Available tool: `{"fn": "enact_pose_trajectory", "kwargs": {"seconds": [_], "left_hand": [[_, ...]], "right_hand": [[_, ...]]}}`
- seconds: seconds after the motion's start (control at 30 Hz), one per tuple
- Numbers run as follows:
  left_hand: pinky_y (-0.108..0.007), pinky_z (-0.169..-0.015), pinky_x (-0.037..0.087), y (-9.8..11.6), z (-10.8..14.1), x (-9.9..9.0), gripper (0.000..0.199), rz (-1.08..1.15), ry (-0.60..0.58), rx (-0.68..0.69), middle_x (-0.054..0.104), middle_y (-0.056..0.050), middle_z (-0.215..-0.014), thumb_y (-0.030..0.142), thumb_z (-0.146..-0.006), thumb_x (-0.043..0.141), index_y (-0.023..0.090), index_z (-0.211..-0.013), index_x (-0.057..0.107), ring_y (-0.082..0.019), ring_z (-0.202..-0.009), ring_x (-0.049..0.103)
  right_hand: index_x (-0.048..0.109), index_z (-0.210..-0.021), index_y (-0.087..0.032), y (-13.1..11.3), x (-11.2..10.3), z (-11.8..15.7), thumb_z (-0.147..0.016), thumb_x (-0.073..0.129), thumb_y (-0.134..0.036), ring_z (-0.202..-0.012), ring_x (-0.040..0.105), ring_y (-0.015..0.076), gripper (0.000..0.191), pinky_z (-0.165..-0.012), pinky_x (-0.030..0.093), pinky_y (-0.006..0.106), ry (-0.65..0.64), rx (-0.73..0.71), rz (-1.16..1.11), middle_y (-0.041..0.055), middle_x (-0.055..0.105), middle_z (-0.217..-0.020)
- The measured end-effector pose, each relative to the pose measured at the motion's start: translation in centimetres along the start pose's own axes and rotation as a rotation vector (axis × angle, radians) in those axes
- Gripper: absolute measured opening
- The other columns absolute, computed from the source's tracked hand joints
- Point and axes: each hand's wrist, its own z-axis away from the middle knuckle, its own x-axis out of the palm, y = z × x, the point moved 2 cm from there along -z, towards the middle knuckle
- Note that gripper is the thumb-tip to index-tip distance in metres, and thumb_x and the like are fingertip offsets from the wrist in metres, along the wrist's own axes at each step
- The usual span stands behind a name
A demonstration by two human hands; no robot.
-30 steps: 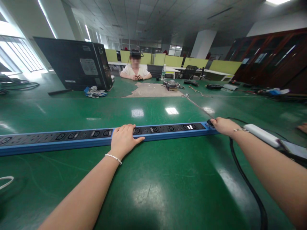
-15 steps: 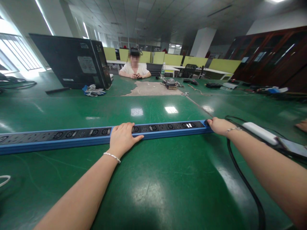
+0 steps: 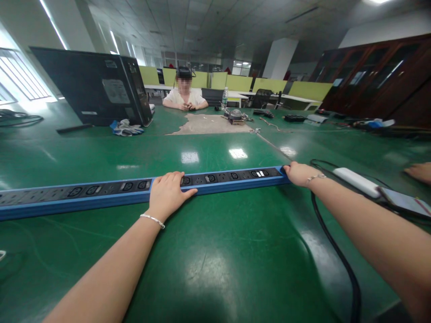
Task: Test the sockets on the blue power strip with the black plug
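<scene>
A long blue power strip (image 3: 232, 184) with a row of black sockets lies across the green table (image 3: 215, 251). My left hand (image 3: 168, 192) rests over its middle, fingers wrapped over the top and thumb along the near side. At the strip's right end, my right hand (image 3: 298, 173) has its fingers closed round the end, where a black part shows. A thick black cable (image 3: 332, 240) runs from near my right wrist toward the lower right. Both wrists wear bracelets.
Farther back are a black computer case (image 3: 90, 89), gloves (image 3: 127, 128) and a seated person (image 3: 185, 96). A bottle (image 3: 225, 98) stands near metal parts (image 3: 235, 116). At right lie a white bar-shaped object (image 3: 356, 181) and a phone-like object (image 3: 406, 201); another person's skin shows beyond.
The whole view has shifted slightly, so the strip, both hands and the background appear a little farther left. Both hands keep their places on the strip.
</scene>
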Motion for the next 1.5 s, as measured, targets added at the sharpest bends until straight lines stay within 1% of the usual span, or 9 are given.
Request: {"fn": "enact_pose_trajectory", "kwargs": {"seconds": [0.27,0.5,0.77,0.87,0.97,1.1,1.2,1.37,1.5], "left_hand": [[-0.042,-0.094,0.034,0.1,0.0,-0.2,0.059,0.015,-0.006,-0.007,0.059,-0.012,-0.121,0.059,-0.077,0.049,0.018,-0.120,0.052,-0.028,-0.114,0.050],[-0.041,-0.093,0.034,0.0,0.0,0.0,0.059,-0.005,0.006,0.001,0.060,-0.012,-0.120,0.060,-0.077,0.049,0.020,-0.120,0.052,-0.027,-0.114,0.050],[-0.041,-0.092,0.034,-0.1,0.0,0.0,0.060,-0.005,0.004,0.002,0.060,-0.012,-0.118,0.061,-0.076,0.050,0.020,-0.120,0.052,-0.028,-0.112,0.051],[-0.040,-0.092,0.034,-0.1,0.0,0.1,0.060,-0.014,0.001,-0.011,0.061,-0.011,-0.118,0.061,-0.076,0.050,0.020,-0.120,0.052,-0.027,-0.112,0.051],[-0.039,-0.092,0.034,-0.1,-0.1,0.1,0.060,-0.024,-0.004,-0.013,0.061,-0.011,-0.118,0.062,-0.076,0.050,0.021,-0.119,0.053,-0.027,-0.112,0.051],[-0.039,-0.092,0.034,-0.1,-0.1,0.0,0.059,-0.030,0.002,-0.006,0.061,-0.011,-0.117,0.062,-0.076,0.049,0.021,-0.118,0.053,-0.026,-0.111,0.052],[-0.039,-0.092,0.034,-0.1,0.0,0.0,0.059,-0.020,0.005,-0.003,0.061,-0.011,-0.117,0.061,-0.076,0.049,0.020,-0.119,0.053,-0.027,-0.111,0.052],[-0.040,-0.092,0.034,-0.2,0.0,0.2,0.061,0.002,0.015,0.007,0.061,-0.012,-0.118,0.062,-0.076,0.049,0.018,-0.119,0.053,-0.027,-0.112,0.051],[-0.040,-0.092,0.034,-0.2,-0.1,0.2,0.060,0.009,0.012,0.003,0.061,-0.012,-0.118,0.062,-0.076,0.049,0.019,-0.118,0.053,-0.027,-0.112,0.051]], "right_hand": [[0.049,-0.109,-0.004,-0.2,-0.2,0.4,-0.090,0.018,-0.043,-0.099,0.057,0.0315,0.053,-0.081,0.041,0.039,0.013,0.024,-0.017,0.0287,0.057,-0.108],[0.052,-0.109,-0.006,0.0,0.1,-0.2,-0.089,0.019,-0.042,-0.100,0.059,0.0317,0.052,-0.082,0.043,0.041,0.038,0.033,-0.013,0.0257,0.059,-0.107],[0.052,-0.111,-0.007,-0.4,0.5,0.8,-0.090,0.018,-0.041,-0.100,0.060,0.0308,0.052,-0.083,0.044,0.041,0.064,0.051,-0.008,0.0250,0.061,-0.107],[0.054,-0.110,-0.006,0.0,-0.8,1.2,-0.090,0.019,-0.042,-0.099,0.060,0.0317,0.054,-0.081,0.044,0.041,0.108,0.066,-0.015,0.0249,0.061,-0.106],[0.055,-0.108,-0.007,1.1,-3.5,1.7,-0.090,0.017,-0.044,-0.097,0.060,0.0331,0.056,-0.078,0.045,0.041,0.208,0.098,-0.017,0.0245,0.061,-0.105],[0.059,-0.102,-0.012,1.9,-5.9,2.8,-0.091,0.021,-0.044,-0.097,0.059,0.0306,0.051,-0.081,0.044,0.038,0.197,-0.012,0.027,0.0205,0.062,-0.105],[0.059,-0.102,-0.013,1.0,-5.2,3.4,-0.092,0.022,-0.042,-0.099,0.059,0.0283,0.049,-0.084,0.042,0.036,0.184,-0.052,0.049,0.0187,0.063,-0.104],[0.058,-0.108,-0.015,-1.7,-2.3,3.1,-0.092,0.022,-0.035,-0.096,0.061,0.0282,0.044,-0.080,0.044,0.037,0.075,-0.157,0.115,0.0180,0.062,-0.107],[0.058,-0.108,-0.013,-2.5,-1.2,2.5,-0.092,0.021,-0.037,-0.095,0.062,0.0287,0.047,-0.081,0.044,0.039,0.067,-0.128,0.086,0.0203,0.062,-0.107]]}}
